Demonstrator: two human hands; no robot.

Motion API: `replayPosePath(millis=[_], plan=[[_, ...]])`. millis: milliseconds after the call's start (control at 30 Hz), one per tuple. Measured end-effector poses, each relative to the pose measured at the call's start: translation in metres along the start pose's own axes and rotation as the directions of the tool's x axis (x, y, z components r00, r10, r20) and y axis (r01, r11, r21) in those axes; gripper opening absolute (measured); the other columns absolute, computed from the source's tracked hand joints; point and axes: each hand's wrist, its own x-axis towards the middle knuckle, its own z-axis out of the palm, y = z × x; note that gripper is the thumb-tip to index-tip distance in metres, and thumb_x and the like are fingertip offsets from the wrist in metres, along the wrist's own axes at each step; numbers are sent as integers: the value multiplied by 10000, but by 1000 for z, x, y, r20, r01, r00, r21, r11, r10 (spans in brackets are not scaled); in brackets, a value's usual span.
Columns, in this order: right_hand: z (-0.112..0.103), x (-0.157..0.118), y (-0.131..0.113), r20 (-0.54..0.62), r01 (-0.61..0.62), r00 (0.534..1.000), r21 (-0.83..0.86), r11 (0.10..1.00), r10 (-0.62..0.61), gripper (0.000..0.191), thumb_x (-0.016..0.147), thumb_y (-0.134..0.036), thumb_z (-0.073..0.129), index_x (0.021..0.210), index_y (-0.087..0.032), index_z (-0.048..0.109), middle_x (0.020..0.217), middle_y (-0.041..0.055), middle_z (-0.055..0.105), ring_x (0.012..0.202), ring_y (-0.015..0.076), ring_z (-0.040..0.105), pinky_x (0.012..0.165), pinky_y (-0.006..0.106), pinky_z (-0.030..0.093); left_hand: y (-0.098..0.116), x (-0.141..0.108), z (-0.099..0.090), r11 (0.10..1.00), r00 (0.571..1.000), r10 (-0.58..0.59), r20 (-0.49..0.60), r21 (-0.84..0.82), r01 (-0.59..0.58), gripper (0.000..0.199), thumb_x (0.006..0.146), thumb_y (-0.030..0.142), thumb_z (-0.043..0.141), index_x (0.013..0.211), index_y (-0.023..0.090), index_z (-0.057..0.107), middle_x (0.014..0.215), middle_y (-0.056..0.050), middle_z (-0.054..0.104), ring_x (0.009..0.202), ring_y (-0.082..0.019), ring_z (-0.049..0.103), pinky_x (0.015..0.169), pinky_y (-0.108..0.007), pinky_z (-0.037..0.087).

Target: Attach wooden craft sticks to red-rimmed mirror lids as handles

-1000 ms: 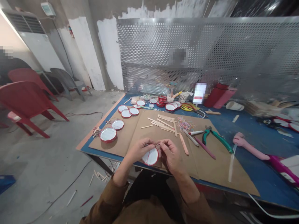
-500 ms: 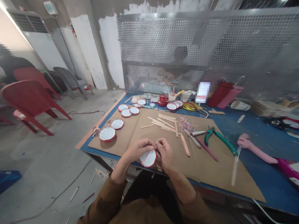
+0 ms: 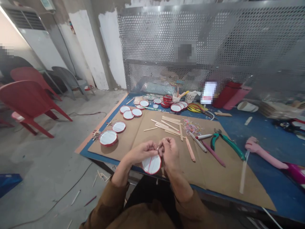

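Note:
A round white lid with a red rim (image 3: 152, 165) is held near the table's front edge, thin lines running across its face. My left hand (image 3: 144, 151) grips it along the upper left, the thumb lying over its top edge. Close beside, my right hand (image 3: 170, 152) pinches at the lid's upper right edge; whatever is between those fingertips is too small to make out. Over to the left lie a larger red-rimmed lid with sticks attached (image 3: 108, 138) and a smaller one (image 3: 118, 127), both with lines across them.
Wooden craft sticks (image 3: 166, 125), a pile of small coloured bands (image 3: 192, 127), pens (image 3: 214, 154) and green-handled pliers (image 3: 230, 144) lie on the cardboard (image 3: 135, 140). A pink glue gun (image 3: 267, 154) rests at right. More lids (image 3: 137, 112) and a blurred phone (image 3: 209, 93) are behind.
Both hands stay together at the lid's top edge, with small finger movements. The lid has shifted slightly down and shows a little more of its face. The view has moved slightly.

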Motion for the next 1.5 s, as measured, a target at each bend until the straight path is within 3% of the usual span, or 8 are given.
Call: replayPosePath(millis=[133,433,600,767,867,967,1100,1500], plan=[[-4,0,-9,59,-39,998,46,998,36,186,774,-344,560,730,-214,434,538,-100,447,392,42,361,374,160,267,-2,1,3,997,999,51,13,53,-51,350,725,446,651,764,159,454,668,55,431,600,-70,389,557,-203,314],[-29,-6,-8,214,-200,961,113,973,173,299,709,-421,688,760,-212,481,535,-90,457,401,41,330,372,151,237,-11,0,11,991,982,111,-150,88,-99,264,772,398,582,806,169,454,631,65,395,559,-73,359,521,-205,279],[-43,-14,-1,250,-127,958,-64,990,139,324,722,-457,689,877,-185,605,608,-40,549,468,74,441,422,181,330,-10,-2,15,987,955,131,-267,123,-101,221,779,367,557,792,170,458,613,70,362,539,-72,340,506,-201,274],[-55,-23,-5,287,-84,947,-214,973,145,324,735,-495,667,702,-180,595,484,-54,492,417,77,400,407,194,315,-10,-6,33,988,920,151,-362,73,-133,219,774,365,550,752,173,448,619,64,378,560,-80,359,534,-204,307],[-59,-36,-11,259,-105,952,-226,968,164,354,778,-542,607,734,-194,561,453,-66,455,397,81,385,397,192,306,-13,-7,43,989,886,142,-442,24,-146,221,779,374,542,747,180,442,631,59,389,564,-83,370,546,-208,323],[-60,-53,-16,221,-131,958,-234,963,184,383,792,-580,572,765,-199,551,496,-33,526,436,98,448,415,193,326,-17,-7,48,988,857,156,-492,60,-146,179,798,331,524,744,178,449,654,48,413,595,-89,398,573,-211,338],[-59,-74,-20,156,-198,960,-211,957,233,431,760,-622,580,795,-192,568,545,9,608,400,78,385,385,191,258,-21,-8,51,987,838,163,-521,91,-136,138,825,294,498,761,179,456,668,41,435,612,-93,416,588,-211,347],[-45,-89,-5,-55,-257,963,107,960,264,357,655,-465,753,771,-154,620,566,54,652,459,99,486,389,177,278,-29,-7,54,985,774,173,-610,112,-131,135,840,308,503,810,181,470,680,37,449,618,-101,441,588,-215,370]])
